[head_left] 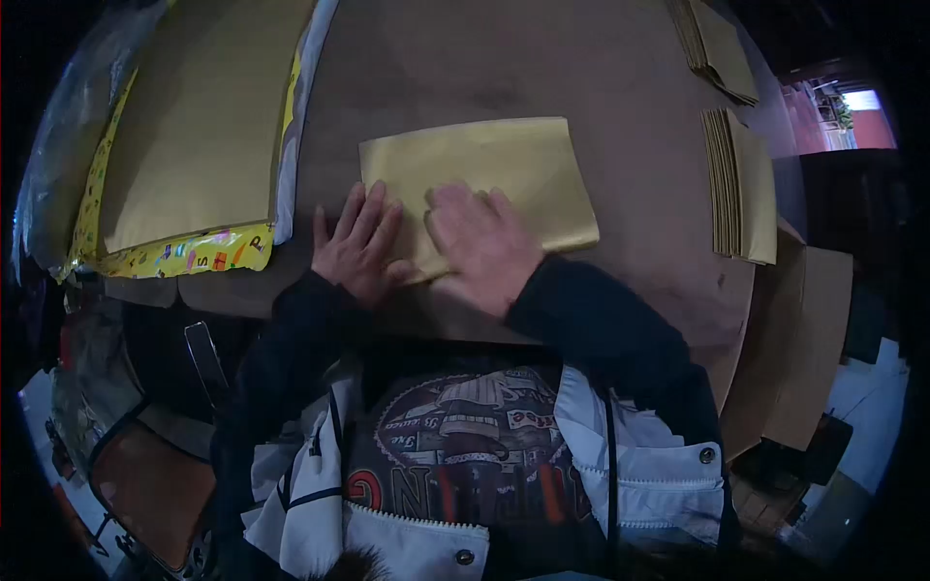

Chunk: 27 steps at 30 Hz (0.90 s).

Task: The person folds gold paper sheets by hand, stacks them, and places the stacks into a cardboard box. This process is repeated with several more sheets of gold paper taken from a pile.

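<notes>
A golden-tan sheet of paper (528, 165), apparently folded over, lies on the brown table in front of me. My left hand (358, 247) rests with fingers spread over its near left corner, the fingertips pointing away from me. Pressed flat on the near middle of the sheet is my right hand (484, 242), slightly smeared by motion, its fingers stretched forward. Neither hand grips the paper. Part of the sheet's near edge is hidden under my hands.
Flat tan sheets (199, 126) lie at the left on a yellow printed plastic wrapper (184, 254). Folded paper bundles (741, 184) sit along the table's right edge, with more folded paper (717, 48) behind. A cardboard box (799, 339) stands below right, a brown chair (155, 484) lower left.
</notes>
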{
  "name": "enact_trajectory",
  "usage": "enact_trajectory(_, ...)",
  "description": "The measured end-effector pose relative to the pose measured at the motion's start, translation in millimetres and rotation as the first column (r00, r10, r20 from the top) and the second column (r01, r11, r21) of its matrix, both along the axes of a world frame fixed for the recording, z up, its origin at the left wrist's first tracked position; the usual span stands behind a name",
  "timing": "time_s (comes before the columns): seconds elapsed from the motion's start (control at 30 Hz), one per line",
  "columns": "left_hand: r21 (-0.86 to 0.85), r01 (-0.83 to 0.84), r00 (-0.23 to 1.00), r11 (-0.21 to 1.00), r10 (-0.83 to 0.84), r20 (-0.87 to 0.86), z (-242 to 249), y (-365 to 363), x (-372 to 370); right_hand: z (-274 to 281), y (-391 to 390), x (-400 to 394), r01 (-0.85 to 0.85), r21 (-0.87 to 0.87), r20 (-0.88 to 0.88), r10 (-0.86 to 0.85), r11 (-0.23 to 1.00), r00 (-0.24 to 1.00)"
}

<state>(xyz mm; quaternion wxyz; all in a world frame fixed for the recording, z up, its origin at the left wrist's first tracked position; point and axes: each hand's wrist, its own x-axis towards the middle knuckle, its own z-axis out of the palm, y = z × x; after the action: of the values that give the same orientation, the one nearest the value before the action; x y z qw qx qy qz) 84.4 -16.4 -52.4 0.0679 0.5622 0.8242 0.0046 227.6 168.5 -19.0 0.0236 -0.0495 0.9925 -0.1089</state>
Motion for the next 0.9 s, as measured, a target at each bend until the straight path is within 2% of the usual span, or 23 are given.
enact_trajectory(0.07, 0.013, 0.011, 1.0, 1.0, -0.011, -0.01, -3.2, 0.7, -1.1, -14.1, -35.9, 7.7, -0.097, -0.2, -0.07, 0.085, 0.975, 0.994)
enact_trajectory(0.1, 0.042, 0.017, 0.999, 0.999, -0.015, -0.052, -7.6, -0.7, -1.8, -20.3, -38.0, 9.0, -0.088, -0.2, -0.066, 0.076, 0.976, 0.995)
enact_trajectory(0.13, 0.067, 0.025, 0.996, 0.997, -0.018, -0.093, -10.7, -1.6, -1.0, -25.8, -40.1, 11.0, -0.087, -0.167, -0.078, 0.075, 0.982, 0.994)
enact_trajectory(0.2, 0.065, 0.032, 0.997, 0.997, -0.027, -0.076, -5.7, -0.8, 0.1, -33.8, -38.0, 17.0, -0.068, -0.134, -0.103, 0.055, 0.989, 0.993)
enact_trajectory(0.27, 0.134, 0.049, 0.998, 0.99, -0.042, -0.055, -6.3, -2.7, -0.8, -34.1, -26.8, 28.1, -0.033, -0.122, -0.08, 0.023, 0.992, 0.997)
enact_trajectory(0.33, 0.11, 0.047, 0.998, 0.993, -0.041, -0.055, -6.3, -2.4, -1.6, -23.8, -11.5, 41.0, 0.015, -0.111, -0.024, -0.018, 0.994, 1.0)
enact_trajectory(0.43, 0.062, 0.029, 0.999, 0.998, -0.026, -0.048, -2.1, 0.4, -0.4, -26.9, 7.4, 65.7, 0.048, -0.086, -0.042, -0.051, 0.995, 0.998)
enact_trajectory(0.53, 0.045, 0.025, 0.999, 0.999, -0.024, -0.039, -0.4, -0.4, -1.0, -16.1, 27.2, 84.3, 0.141, -0.01, 0.047, -0.141, 0.99, 0.989)
enact_trajectory(0.6, 0.053, 0.032, 0.999, 0.998, -0.03, -0.037, 0.0, 0.0, 0.0, -16.5, 38.8, 97.9, 0.192, 0.068, 0.02, -0.194, 0.979, 0.981)
enact_trajectory(0.63, 0.067, 0.02, 0.999, 0.998, -0.017, -0.044, 0.8, 0.9, 1.4, -12.8, 44.6, 104.0, 0.243, 0.104, 0.109, -0.254, 0.964, 0.961)
enact_trajectory(0.7, 0.083, 0.009, 0.999, 0.997, -0.005, -0.054, 4.5, 1.5, 2.5, -11.1, 55.2, 116.4, 0.291, 0.12, 0.085, -0.302, 0.949, 0.949)
enact_trajectory(0.77, 0.083, 0.175, 0.978, 0.981, -0.164, -0.128, 12.2, 0.6, 4.5, -8.1, 61.0, 120.7, 0.302, 0.145, 0.109, -0.318, 0.942, 0.942)
enact_trajectory(0.8, 0.087, 0.176, 0.978, 0.981, -0.164, -0.131, 19.0, -1.5, 7.8, -7.9, 62.3, 121.3, 0.299, 0.162, 0.097, -0.316, 0.941, 0.944)
enact_trajectory(0.87, 0.035, 0.253, 0.958, 0.967, -0.255, 0.132, 34.7, -4.4, 16.9, -4.9, 62.2, 120.4, 0.295, 0.178, 0.074, -0.311, 0.939, 0.947)
enact_trajectory(0.9, 0.037, 0.252, 0.958, 0.967, -0.255, 0.129, 33.5, -3.5, 18.7, -2.5, 60.8, 118.7, 0.294, 0.18, 0.072, -0.311, 0.939, 0.948)
